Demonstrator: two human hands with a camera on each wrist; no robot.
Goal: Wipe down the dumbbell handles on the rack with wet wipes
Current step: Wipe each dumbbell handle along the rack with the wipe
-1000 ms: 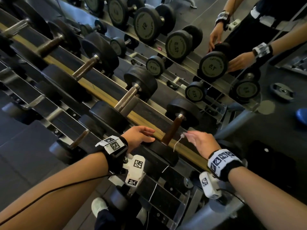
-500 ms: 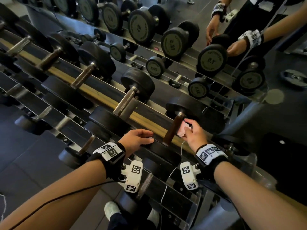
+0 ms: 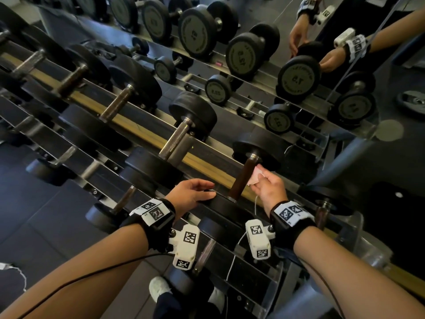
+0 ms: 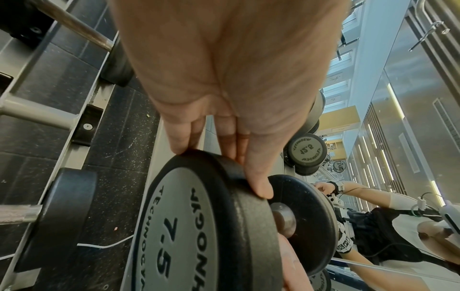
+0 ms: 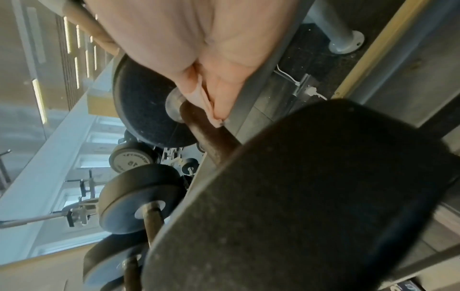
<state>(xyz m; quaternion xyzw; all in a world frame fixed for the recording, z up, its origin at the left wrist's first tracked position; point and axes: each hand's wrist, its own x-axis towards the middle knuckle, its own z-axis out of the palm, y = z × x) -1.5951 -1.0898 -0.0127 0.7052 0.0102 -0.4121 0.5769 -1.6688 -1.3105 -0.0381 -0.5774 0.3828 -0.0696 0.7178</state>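
Observation:
A black 7.5 dumbbell lies across the top rail of the rack [image 3: 207, 164], and its brown handle [image 3: 241, 180] [image 5: 211, 137] runs up to the far head [image 3: 259, 148]. My right hand [image 3: 259, 178] [image 5: 214, 94] pinches a pale pink wet wipe [image 3: 255, 174] [image 5: 202, 98] and holds it against the upper end of that handle, just below the steel collar. My left hand [image 3: 207, 189] [image 4: 219, 169] rests on the rim of the near head [image 3: 226, 209] [image 4: 186, 226], thumb and fingers laid flat over its edge.
Left of it sits a larger dumbbell with a steel handle [image 3: 174, 141], and several more follow along the rail. Lower tiers hold smaller dumbbells [image 3: 124, 199]. A mirror behind the rack reflects the weights and my arms [image 3: 296, 77]. A white cable [image 3: 234, 256] hangs below.
My right hand has moved forward from beside the handle and now presses the wipe on the handle's upper end. The left hand has stayed on the near head.

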